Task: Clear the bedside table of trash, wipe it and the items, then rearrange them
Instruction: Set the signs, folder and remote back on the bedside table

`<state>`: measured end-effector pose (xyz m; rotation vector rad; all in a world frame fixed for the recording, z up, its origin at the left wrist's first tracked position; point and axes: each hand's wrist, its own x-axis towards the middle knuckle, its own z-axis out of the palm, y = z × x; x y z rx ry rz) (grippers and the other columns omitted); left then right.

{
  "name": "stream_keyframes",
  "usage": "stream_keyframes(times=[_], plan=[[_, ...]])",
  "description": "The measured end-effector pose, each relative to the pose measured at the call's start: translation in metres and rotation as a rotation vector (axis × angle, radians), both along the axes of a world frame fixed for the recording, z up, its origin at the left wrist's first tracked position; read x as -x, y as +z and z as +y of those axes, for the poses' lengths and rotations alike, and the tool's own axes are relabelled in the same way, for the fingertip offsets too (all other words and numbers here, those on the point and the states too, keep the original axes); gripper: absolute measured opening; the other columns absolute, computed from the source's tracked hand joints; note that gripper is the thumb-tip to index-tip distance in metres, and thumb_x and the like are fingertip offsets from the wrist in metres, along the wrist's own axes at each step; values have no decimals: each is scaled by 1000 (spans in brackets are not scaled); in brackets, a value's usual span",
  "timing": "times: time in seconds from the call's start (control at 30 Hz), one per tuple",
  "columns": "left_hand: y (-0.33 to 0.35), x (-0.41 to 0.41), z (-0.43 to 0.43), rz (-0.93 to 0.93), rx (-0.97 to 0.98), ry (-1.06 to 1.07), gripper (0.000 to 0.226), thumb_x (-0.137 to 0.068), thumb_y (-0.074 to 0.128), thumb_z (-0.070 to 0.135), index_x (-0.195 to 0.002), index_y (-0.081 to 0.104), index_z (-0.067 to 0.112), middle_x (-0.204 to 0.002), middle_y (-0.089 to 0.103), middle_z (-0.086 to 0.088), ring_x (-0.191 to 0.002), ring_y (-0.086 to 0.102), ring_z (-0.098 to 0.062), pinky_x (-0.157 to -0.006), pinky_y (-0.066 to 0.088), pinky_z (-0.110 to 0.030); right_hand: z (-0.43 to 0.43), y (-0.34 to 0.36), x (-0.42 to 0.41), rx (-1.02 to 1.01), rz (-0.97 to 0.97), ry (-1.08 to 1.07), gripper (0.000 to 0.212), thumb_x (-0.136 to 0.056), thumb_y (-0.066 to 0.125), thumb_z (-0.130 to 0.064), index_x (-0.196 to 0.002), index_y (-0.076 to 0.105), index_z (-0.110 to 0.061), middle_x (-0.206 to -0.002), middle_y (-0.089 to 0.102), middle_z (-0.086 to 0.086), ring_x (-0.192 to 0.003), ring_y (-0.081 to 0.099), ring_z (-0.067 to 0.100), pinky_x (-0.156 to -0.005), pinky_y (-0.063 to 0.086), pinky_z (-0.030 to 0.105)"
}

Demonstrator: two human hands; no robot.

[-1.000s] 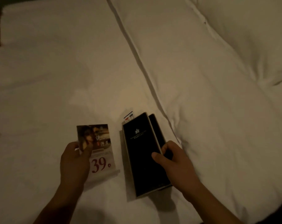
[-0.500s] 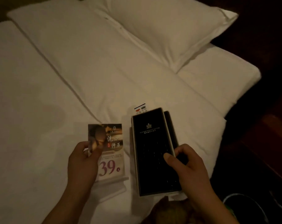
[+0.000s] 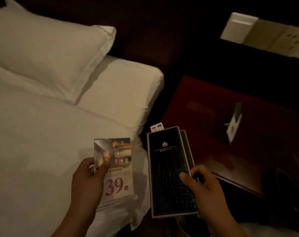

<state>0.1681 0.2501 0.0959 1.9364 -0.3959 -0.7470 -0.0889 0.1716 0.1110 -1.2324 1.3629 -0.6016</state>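
Looking down from the head camera, the view takes in a dim room with a white bed (image 3: 42,134) filling the left half and a dark red bedside worktop (image 3: 205,106) at about 3 o'clock. The left hand (image 3: 89,178) is closed on the left edge of an acrylic sign stand (image 3: 117,168), thumb across its front; the card in it shows a photo, Chinese lettering and a large "39". The stand hangs just above the sheet near the bed's corner, at about 7 o'clock in the frame. The right hand (image 3: 203,187) grips a black hotel folder (image 3: 169,170) with a pale border and a crest printed near its top, thumb pressed on the cover and fingers curled round its right edge. A second dark cover (image 3: 186,144) peeps out behind it on the right, and a small white card with red and blue marks (image 3: 156,128) sticks out at its top left corner. The folder is held over the gap between bed and worktop, its top end towards 12 o'clock. On the worktop, at about 3 o'clock, a small white and green tent card (image 3: 234,124) stands upright. A white pillow (image 3: 47,53) lies at 10 o'clock, and a pale wall switch plate (image 3: 237,27) sits at 1 o'clock.
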Motion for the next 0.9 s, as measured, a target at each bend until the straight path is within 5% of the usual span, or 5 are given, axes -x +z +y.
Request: stream_keyframes(times=[0.2, 0.4, 0.53, 0.7, 0.9], plan=[[9, 56, -87, 5, 14, -96, 6, -91, 69, 28, -88, 66, 25, -69, 75, 8, -55, 72, -11, -38, 48, -20, -64, -20, 76, 41, 25, -32, 30, -85, 72, -31, -67, 50, -22, -56, 45, -6, -46, 42, 3, -45, 38, 12], [5, 91, -146, 63, 12, -179, 6, -90, 69, 29, -90, 67, 23, -71, 76, 1, -57, 73, -15, -41, 51, -23, -129, -55, 130, -3, 101, 68, 26, -83, 74, -34, -75, 56, -17, -70, 54, 19, -54, 49, 18, -47, 40, 18], [0, 97, -184, 107, 18, -228, 8, -90, 69, 30, -89, 68, 22, -75, 77, -5, -62, 74, -19, -47, 54, -29, -144, -76, 146, -14, 195, 96, 18, -84, 73, -32, -76, 59, -24, -84, 67, -2, -75, 64, 6, -67, 48, 22], [-8, 94, -231, 232, 2, -293, 12, -88, 70, 34, -86, 70, 22, -80, 78, -10, -68, 76, -27, -64, 61, -48, -148, -83, 146, 27, 357, 17, 7, -86, 70, -36, -84, 63, -39, -89, 67, -22, -79, 63, -4, -67, 48, 17], [-18, 75, -279, 366, -25, -407, 10, -93, 65, 24, -93, 74, 23, -92, 79, -11, -86, 76, -33, -88, 55, -63, -154, -62, 122, 246, 643, -136, 37, -79, 75, -24, -95, 57, -53, -102, 60, -25, -101, 57, 5, -79, 48, 25]])
